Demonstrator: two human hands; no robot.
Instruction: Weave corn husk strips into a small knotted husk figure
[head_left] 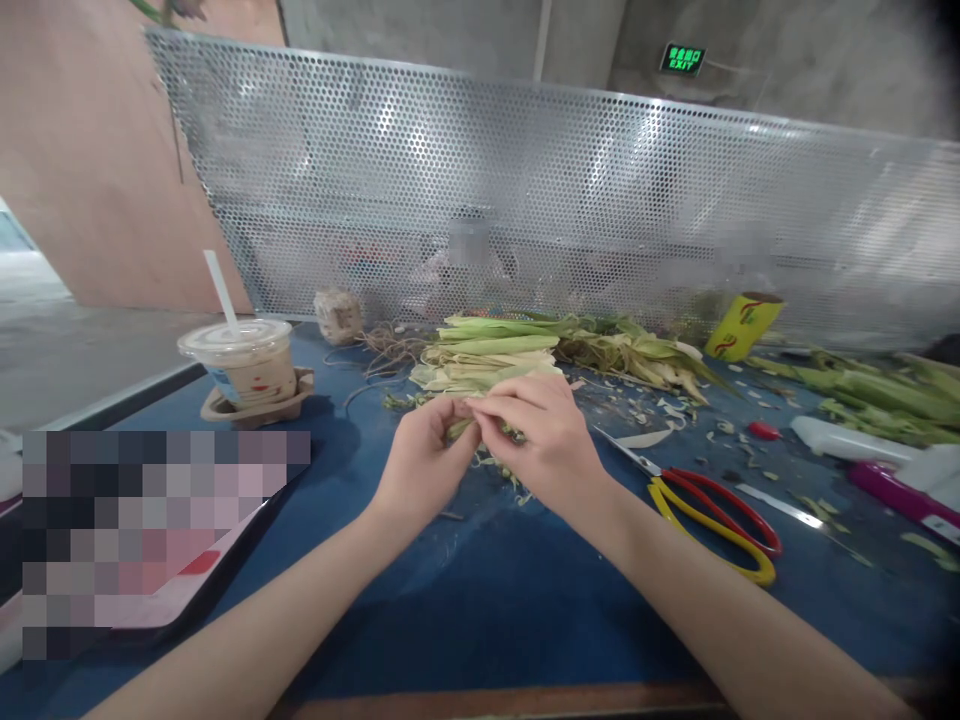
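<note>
In the middle of the view my left hand [427, 455] and my right hand [544, 430] meet, fingertips pinched close together. A piece of pale green corn husk [459, 430] shows between them; most of it is hidden by my fingers. Just beyond my hands lies a stack of flattened corn husks [491, 345], green on top and cream below. To the right of my right hand, scissors [712, 510] with one red and one yellow handle lie partly spread on the blue tabletop [480, 620].
A lidded drink cup [251, 365] in a cardboard holder stands left, near brown twine [394, 350]. More husks [645, 355], a yellow roll [742, 327], a thin blade [784, 507] and a white-and-purple tool [892, 490] lie right. A perforated metal screen [525, 170] rises behind.
</note>
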